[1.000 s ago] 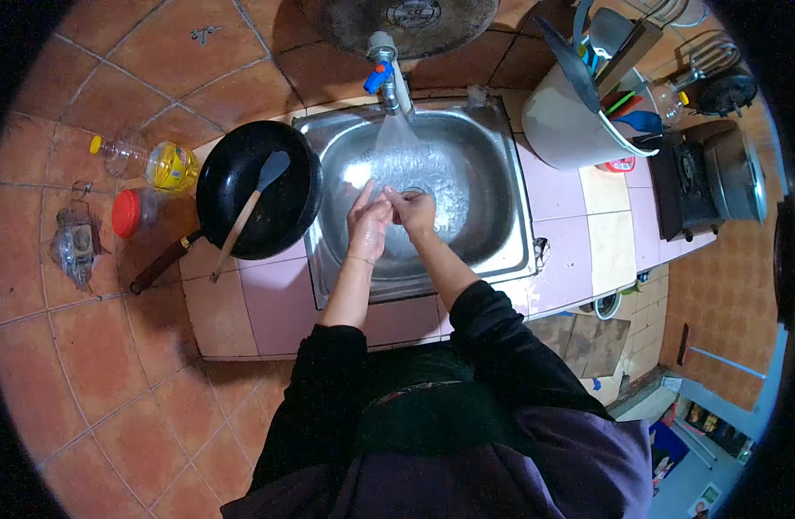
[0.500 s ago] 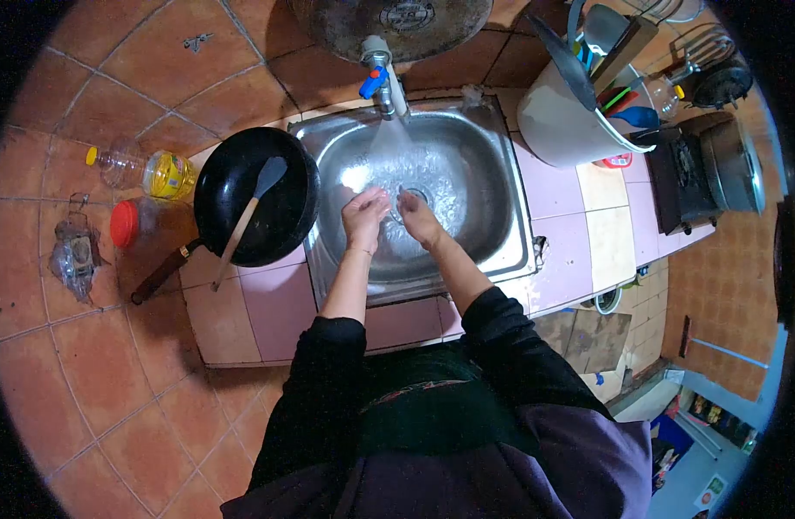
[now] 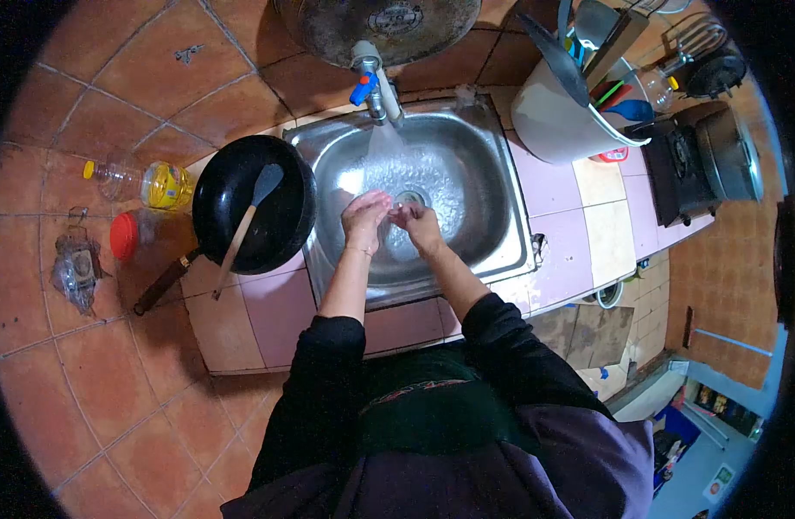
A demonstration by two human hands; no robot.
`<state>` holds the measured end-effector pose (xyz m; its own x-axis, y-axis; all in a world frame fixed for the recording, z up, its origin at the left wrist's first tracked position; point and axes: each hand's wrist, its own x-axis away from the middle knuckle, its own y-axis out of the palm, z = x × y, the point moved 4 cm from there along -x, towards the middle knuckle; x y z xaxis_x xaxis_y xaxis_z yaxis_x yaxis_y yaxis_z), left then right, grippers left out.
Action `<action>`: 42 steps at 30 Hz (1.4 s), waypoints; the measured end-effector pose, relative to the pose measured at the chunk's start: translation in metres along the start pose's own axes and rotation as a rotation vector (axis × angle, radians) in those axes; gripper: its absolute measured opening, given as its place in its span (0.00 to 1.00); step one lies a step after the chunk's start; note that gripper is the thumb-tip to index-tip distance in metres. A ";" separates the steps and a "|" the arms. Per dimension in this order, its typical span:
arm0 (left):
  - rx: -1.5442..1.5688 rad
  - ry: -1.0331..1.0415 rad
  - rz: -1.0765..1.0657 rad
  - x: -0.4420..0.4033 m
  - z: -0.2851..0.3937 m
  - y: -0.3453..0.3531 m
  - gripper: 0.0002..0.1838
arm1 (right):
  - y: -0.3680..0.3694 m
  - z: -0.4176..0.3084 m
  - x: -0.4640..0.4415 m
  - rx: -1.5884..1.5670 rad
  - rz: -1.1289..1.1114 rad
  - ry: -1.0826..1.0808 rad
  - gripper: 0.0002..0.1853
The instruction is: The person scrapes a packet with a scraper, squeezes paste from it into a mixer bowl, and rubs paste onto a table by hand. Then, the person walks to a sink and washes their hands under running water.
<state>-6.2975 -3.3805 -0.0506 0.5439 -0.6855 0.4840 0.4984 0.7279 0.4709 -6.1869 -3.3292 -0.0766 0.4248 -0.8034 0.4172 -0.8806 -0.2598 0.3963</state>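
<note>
Both hands are over the metal sink (image 3: 492, 251), below a tap (image 3: 376, 99) with a blue lever; water runs from it in a spray. My left hand (image 3: 363, 221) is lightly cupped, its fingers stretched forward and nothing visible in it. Close on its right, my right hand (image 3: 420, 227) has bent fingers that reach toward the left fingers and seem to touch them. No object shows between the hands. Water ripples over the basin floor around the drain (image 3: 408, 201).
Left of the sink sits a black wok (image 3: 216, 208) with a wooden-handled spatula (image 3: 246, 221) lying across it. Beyond are an oil bottle (image 3: 166, 185) and a red-lidded jar (image 3: 123, 236). A white bucket of utensils (image 3: 557, 121) and a stove (image 3: 674, 177) stand to the right.
My right hand has come closer to my left, its fingers now bent toward the left fingertips. The left hand has barely moved, the view has shifted slightly, and water keeps running.
</note>
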 end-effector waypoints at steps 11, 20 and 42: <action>-0.086 0.088 0.162 0.003 0.026 -0.006 0.13 | 0.025 -0.012 0.004 0.088 -0.095 -0.005 0.03; -0.156 0.147 0.103 0.020 0.022 -0.006 0.07 | 0.017 -0.008 0.005 0.065 0.031 0.082 0.07; -0.183 -0.054 0.168 0.013 -0.017 -0.038 0.15 | 0.027 -0.007 0.006 -0.066 0.004 0.034 0.08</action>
<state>-6.2974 -3.4164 -0.0748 0.5948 -0.5512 0.5851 0.5208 0.8187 0.2418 -6.2067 -3.3379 -0.0575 0.4292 -0.7857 0.4455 -0.8669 -0.2199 0.4474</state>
